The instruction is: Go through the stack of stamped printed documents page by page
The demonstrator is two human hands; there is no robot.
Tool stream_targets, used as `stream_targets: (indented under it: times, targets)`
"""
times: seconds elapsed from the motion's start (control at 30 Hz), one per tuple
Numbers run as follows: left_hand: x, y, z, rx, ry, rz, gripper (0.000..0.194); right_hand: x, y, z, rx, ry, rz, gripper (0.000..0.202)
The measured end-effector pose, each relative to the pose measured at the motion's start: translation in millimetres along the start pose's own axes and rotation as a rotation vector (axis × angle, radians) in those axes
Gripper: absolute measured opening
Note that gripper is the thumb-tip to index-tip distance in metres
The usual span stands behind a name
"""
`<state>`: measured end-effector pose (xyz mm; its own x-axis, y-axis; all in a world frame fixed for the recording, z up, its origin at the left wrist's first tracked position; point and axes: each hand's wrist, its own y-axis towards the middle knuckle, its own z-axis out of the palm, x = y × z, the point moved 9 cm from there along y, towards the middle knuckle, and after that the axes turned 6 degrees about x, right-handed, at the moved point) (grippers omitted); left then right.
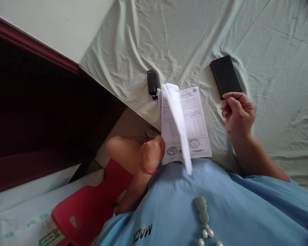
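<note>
- Spreading wide, a pale cloth (279,68) lay near the lap.
- The papers (197,119) sat between both hands, long side pointing away from the body, with one loose page up.
- The left hand (153,153) was nearer, fingers closed on their left edge.
- The right hand (240,116) was off to their right, fingers curled shut, by the black phone (226,76).
- A small stapler (152,83) was just past their top left.

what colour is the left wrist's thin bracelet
The string bracelet is red, best in the head view.
</note>
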<state>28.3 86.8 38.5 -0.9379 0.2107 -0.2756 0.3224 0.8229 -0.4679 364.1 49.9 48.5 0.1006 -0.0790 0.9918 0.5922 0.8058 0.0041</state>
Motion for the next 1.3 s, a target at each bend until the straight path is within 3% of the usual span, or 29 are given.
stream_targets:
  times: [0.17,0.23,0.4,0.57,0.63,0.73,0.83,0.97,1.07,1.3]
  targets:
    - [0,2,-8.7,-0.049,-0.260,0.152,0.038,7,0,6,0.095,-0.111,0.012,0.007]
    - [4,5,-3.7,-0.028,-0.415,0.178,0.043,6,1,6,0.126,-0.230,-0.003,0.008]
    - [18,13,49.7,0.233,-0.972,0.030,0.057,22,0,13,0.197,-0.674,-0.206,0.012]
    - [18,13,80.2,0.324,-1.231,-0.049,0.070,45,-19,53,0.384,-0.919,-0.490,0.020]
    - [17,14,84.4,0.331,-1.272,-0.035,0.071,40,-33,75,0.560,-0.914,-0.556,0.024]
    - [16,16,90.6,0.324,-1.313,-0.021,0.070,13,-57,101,0.883,-0.950,-0.583,0.029]
    - [17,17,97.0,0.295,-1.347,-0.020,0.069,-14,-68,110,1.068,-1.060,-0.573,0.033]
    - [17,14,103.6,0.240,-1.373,-0.009,0.067,-18,-64,113,1.094,-1.095,-0.590,0.035]
    - [18,13,102.0,0.126,-1.338,0.031,0.065,-15,-60,120,1.118,-1.085,-0.555,0.033]
    - [13,16,96.4,0.023,-1.027,0.097,0.068,-19,-43,141,1.145,-1.277,-0.421,0.029]
